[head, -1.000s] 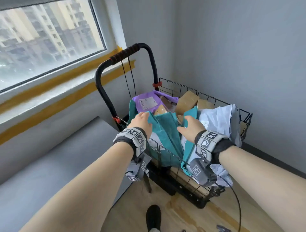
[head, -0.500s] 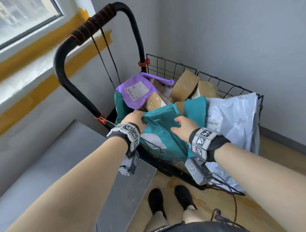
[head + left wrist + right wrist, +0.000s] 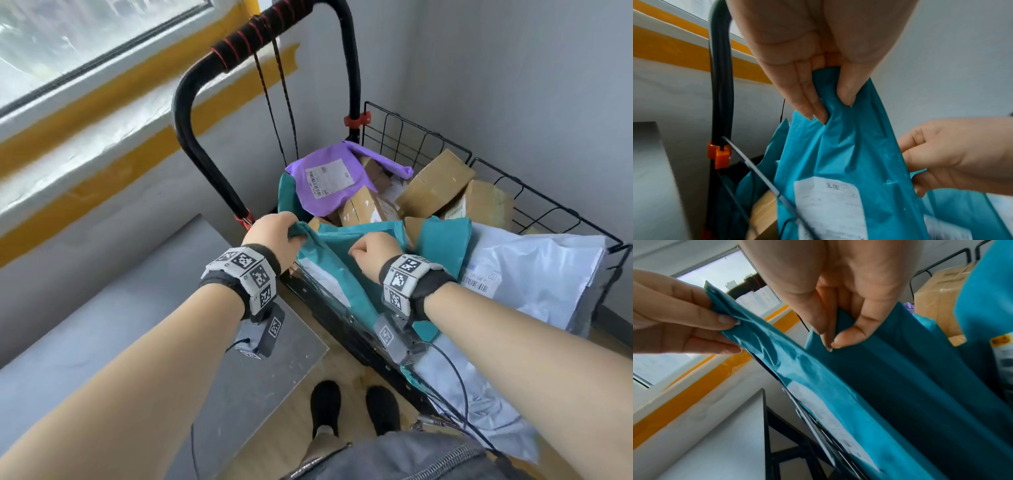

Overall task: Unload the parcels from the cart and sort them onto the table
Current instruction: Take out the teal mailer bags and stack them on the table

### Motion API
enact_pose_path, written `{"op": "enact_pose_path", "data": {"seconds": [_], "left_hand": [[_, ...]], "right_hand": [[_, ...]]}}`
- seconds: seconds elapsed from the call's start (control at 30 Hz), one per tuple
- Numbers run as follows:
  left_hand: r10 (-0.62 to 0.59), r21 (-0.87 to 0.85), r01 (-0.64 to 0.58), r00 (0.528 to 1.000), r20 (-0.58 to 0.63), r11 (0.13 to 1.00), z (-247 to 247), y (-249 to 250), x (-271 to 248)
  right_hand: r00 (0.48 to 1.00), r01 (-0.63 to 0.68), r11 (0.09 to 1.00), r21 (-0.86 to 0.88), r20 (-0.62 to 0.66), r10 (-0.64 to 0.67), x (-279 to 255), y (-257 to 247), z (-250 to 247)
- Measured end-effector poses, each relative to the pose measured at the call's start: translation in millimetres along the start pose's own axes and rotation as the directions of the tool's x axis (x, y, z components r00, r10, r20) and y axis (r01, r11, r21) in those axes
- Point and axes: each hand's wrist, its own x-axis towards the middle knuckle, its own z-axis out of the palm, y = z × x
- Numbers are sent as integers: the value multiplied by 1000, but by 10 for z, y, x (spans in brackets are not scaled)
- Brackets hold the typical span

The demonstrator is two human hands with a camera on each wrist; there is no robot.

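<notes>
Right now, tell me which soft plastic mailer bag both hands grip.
The teal plastic mailer bag at the cart's near edge; the purple and white mailers lie untouched.

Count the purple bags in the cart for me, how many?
1. The purple bag lies on the pile at the cart's handle end. More may hide underneath.

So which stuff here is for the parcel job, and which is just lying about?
For the job:
- teal plastic mailer bag, pinched by left hand and right hand
- purple plastic mailer bag
- brown cardboard boxes
- white plastic mailer bag
- black wire cart
- grey table

Just there:
- window
- black shoes
</notes>
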Motion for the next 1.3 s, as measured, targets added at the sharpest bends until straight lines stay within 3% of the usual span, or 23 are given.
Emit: {"op": "enact_pose_path", "data": {"seconds": [0.2, 0.3, 0.4, 0.6, 0.7, 0.77, 0.83, 0.9, 1.07, 1.17, 1.3], "left_hand": [[-70, -115, 43, 968, -242, 992, -374, 317, -51], [-108, -121, 71, 938, -330, 990, -562, 360, -179], [-167, -173, 102, 892, -420, 980, -754, 316, -397], [-306, -333, 116, 738, -602, 936, -1102, 18, -1026], [-421, -464, 96, 607, -673, 881, -1278, -199, -1360], [-527, -529, 170, 541, -655, 832, -1379, -394, -1614], [-629, -590, 267, 524, -575, 762, -1441, -631, -1894], [-713, -641, 350, 513, -479, 683, -1425, -933, -2183], [-778, -626, 526, 588, -222, 576, -1187, -1717, -2953], [-795, -632, 568, 593, -131, 528, -996, -2116, -3344], [-809, -723, 536, 585, -55, 436, -801, -2510, -3736]], "right_hand": [[965, 181, 975, 128, -214, -151, -182, -265, -434], [940, 321, 938, 132, -167, -298, -348, -491, -560], [876, 456, 889, -43, -151, -457, -449, -723, -572], [717, 633, 760, -146, -260, -647, -690, -1341, -590], [665, 695, 711, -111, -277, -693, -898, -1712, -558], [624, 737, 669, -94, -285, -728, -1046, -1961, -490], [596, 764, 640, -82, -287, -750, -1205, -2211, -386], [616, 765, 643, -9, -276, -737, -1362, -2445, -211], [691, 720, 630, 289, -218, -689, -1739, -2973, 437], [720, 682, 651, 333, -152, -677, -1924, -3171, 834], [757, 620, 681, 390, -72, -649, -2097, -3307, 1385]]}}
